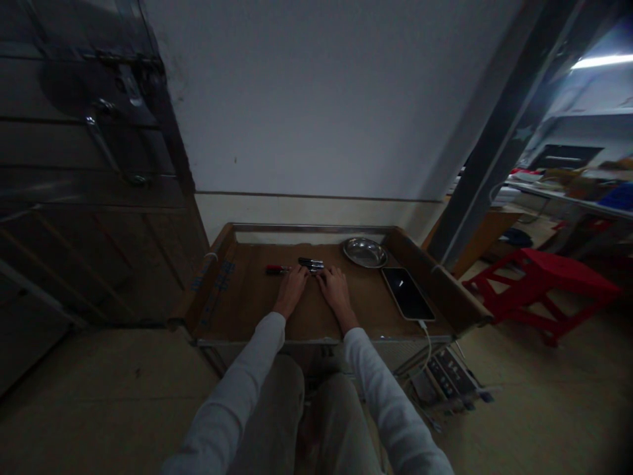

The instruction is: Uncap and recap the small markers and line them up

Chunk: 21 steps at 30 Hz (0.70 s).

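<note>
My left hand [291,288] and my right hand [334,285] rest side by side on a low brown table [247,303], fingers pointing away from me. Just past the fingertips lies a small cluster of dark, silver-tipped pen-like objects [311,264]. The fingertips of both hands reach the cluster; the dim light hides whether they grip it. A red-handled tool [277,269] lies to the left of my left hand, apart from it.
A shallow metal dish [364,252] sits at the table's back right. A phone [407,293] with a white cable lies at the right. A power strip [445,379] is on the floor. A red stool [539,280] stands right, dark door left.
</note>
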Motion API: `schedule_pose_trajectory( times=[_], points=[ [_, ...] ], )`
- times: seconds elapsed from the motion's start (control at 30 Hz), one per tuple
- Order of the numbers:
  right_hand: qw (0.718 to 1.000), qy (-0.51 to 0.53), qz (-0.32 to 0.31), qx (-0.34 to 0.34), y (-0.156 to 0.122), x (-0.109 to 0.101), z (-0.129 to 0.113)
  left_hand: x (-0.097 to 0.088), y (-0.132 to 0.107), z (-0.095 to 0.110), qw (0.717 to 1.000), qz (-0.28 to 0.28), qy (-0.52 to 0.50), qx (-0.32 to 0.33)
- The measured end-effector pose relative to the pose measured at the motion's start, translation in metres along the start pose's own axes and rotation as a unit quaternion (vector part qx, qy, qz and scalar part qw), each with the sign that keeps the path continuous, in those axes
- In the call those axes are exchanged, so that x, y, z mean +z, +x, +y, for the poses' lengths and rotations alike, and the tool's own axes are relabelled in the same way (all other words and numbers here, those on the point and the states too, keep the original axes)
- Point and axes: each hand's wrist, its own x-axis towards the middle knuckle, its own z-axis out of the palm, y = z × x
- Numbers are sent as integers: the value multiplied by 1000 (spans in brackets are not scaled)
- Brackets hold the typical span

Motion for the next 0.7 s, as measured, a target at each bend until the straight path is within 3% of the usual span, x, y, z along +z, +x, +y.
schedule_pose_trajectory(
  times=[0.17, 0.5, 0.7],
  points=[
    [1000, 16, -11, -14, 1, -1, -1, 1, 1, -2, 998, -18, -47, 29],
    [995, 78, -8, -56, 3, 3, 2, 5, -1, -4, 998, -6, -61, 19],
    [997, 44, 64, 22, -4, -1, 3, 4, -1, -1, 996, 16, 4, 84]
  ],
)
